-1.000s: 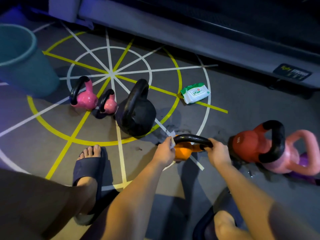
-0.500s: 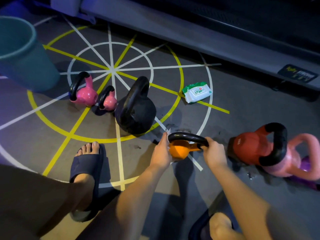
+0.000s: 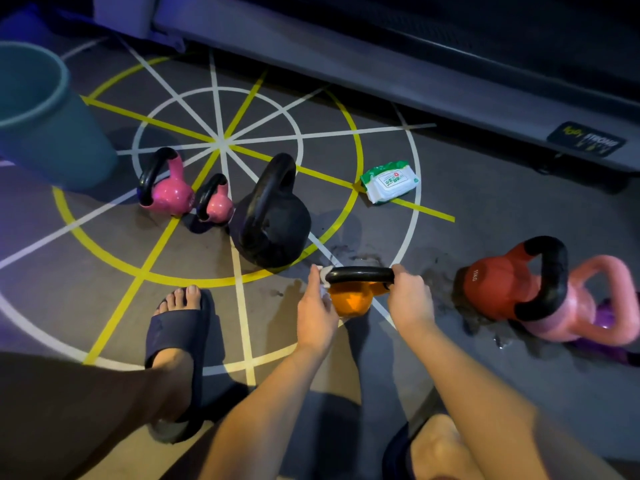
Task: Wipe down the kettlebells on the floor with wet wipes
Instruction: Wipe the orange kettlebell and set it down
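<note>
Legibly, treadmill label (image 3: 586, 143) "STRONG"; left hand (image 3: 317, 310) holds wipe (image 3: 323, 271), right hand (image 3: 410, 299) kettlebell (image 3: 349, 301).

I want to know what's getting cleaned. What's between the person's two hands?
In the head view, an orange kettlebell with a black handle sits between the left hand, holding a white wipe, and the right hand, gripping its handle.

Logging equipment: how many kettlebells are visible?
7: large pink, small pink and black at left; orange between left hand and right hand; red, pale pink and mostly hidden purple at right.
</note>
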`<action>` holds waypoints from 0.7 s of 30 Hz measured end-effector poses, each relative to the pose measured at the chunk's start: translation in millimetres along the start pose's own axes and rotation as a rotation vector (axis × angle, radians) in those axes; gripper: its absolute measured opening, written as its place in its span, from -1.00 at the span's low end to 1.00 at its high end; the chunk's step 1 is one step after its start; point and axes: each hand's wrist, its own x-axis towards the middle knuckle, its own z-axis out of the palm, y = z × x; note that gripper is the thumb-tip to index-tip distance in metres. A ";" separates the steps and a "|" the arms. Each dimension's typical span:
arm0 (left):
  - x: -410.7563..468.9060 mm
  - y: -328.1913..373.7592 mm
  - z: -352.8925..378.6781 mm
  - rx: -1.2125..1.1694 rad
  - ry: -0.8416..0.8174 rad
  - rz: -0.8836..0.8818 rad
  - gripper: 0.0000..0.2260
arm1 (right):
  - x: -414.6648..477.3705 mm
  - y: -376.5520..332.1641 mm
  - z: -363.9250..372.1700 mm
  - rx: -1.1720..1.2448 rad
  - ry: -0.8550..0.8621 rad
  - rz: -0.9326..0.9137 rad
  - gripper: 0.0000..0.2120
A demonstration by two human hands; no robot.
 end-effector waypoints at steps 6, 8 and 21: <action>30.9 -3.2 -30.5 0.060 -0.272 -0.185 -0.49 | -7.0 -19.4 0.7 -0.034 -0.012 0.022 -0.76; 35.2 -2.4 -28.1 0.062 -0.304 -0.223 -0.50 | -8.3 -18.6 1.4 -0.069 -0.015 0.026 -0.76; 1.2 39.0 -23.4 0.096 -0.066 0.073 -0.51 | -9.1 -16.3 -0.6 -0.062 0.012 0.013 -0.72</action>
